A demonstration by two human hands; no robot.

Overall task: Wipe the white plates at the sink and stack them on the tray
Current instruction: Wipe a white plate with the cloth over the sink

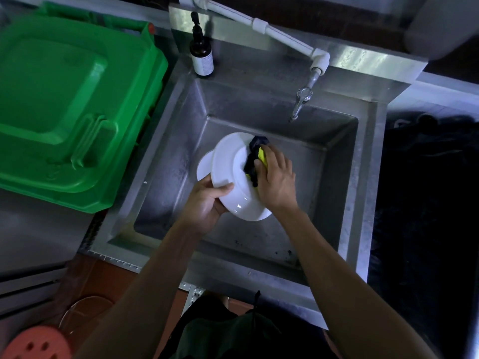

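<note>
Over the steel sink (166, 141) my left hand (207, 203) grips a white plate (230, 172) by its near-left rim, thumb on top, and holds it tilted. My right hand (276, 177) holds a yellow sponge with a dark scouring side (255, 158) and presses it against the plate's right part. A second white plate (203, 168) lies underneath, only its left edge showing. A large green tray (64, 104) sits left of the sink.
A dark pump bottle (201, 53) stands on the sink's back-left ledge. The white pipe and tap (302, 99) reach over the basin from the back right. A dark surface lies to the right, an orange perforated stool (36, 343) at the lower left.
</note>
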